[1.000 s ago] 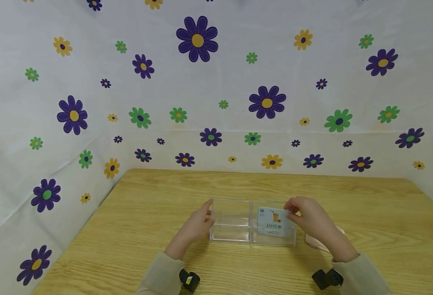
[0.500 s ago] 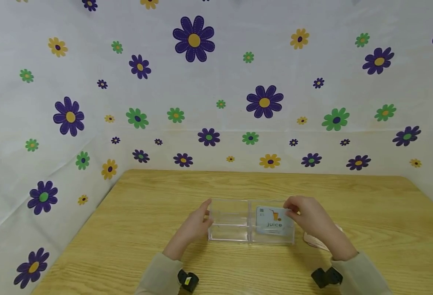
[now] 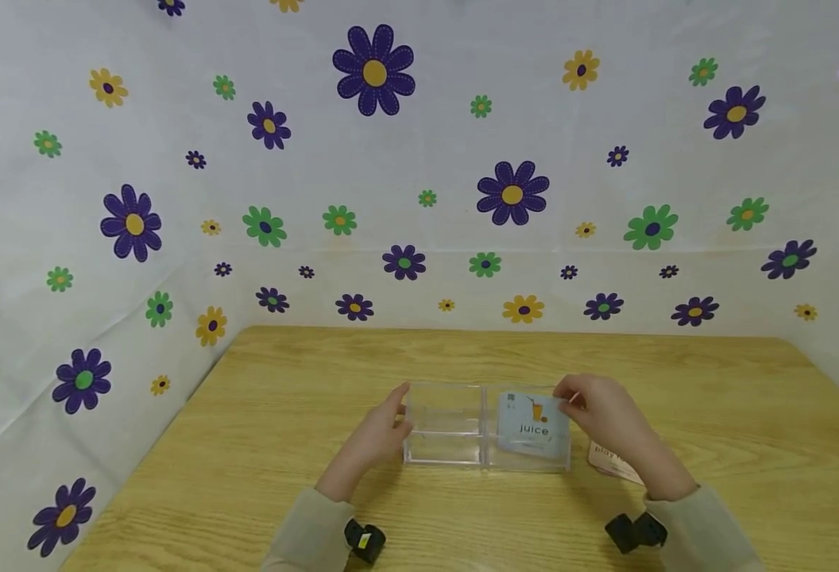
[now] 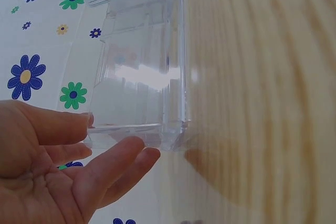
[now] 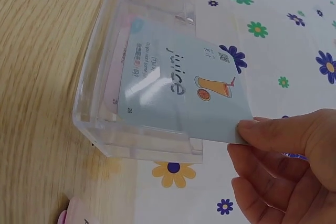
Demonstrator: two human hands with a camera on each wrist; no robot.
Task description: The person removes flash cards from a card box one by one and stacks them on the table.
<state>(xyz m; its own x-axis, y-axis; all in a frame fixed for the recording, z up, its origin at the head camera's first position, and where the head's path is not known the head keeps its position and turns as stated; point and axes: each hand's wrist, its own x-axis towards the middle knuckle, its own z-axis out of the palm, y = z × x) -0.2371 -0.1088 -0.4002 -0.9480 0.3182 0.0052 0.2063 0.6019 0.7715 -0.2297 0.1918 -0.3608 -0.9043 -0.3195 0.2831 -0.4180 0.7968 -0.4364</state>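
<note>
A clear plastic box (image 3: pixel 442 462) with two compartments side by side stands on the table. My left hand (image 3: pixel 369 438) holds its left end, fingertips at the corner and end wall. In the right compartment a light-blue card (image 3: pixel 530 429) printed "juice" leans tilted, its top above the low front wall. My right hand (image 3: pixel 601 409) pinches that card's upper right corner between thumb and fingers. In the right wrist view a pink card (image 5: pixel 113 90) shows behind the blue one, mostly hidden by it. Only clear plastic shows in the left compartment.
Several pinkish cards (image 3: pixel 608 461) lie on the wooden table (image 3: pixel 284 397) right of the box, partly under my right forearm. A white cloth with printed flowers (image 3: pixel 434 230) hangs behind the table and along its sides.
The juice card has risen slightly and tilted within the right compartment, with my right hand moving up along with it. My left hand stays at the box's left end.
</note>
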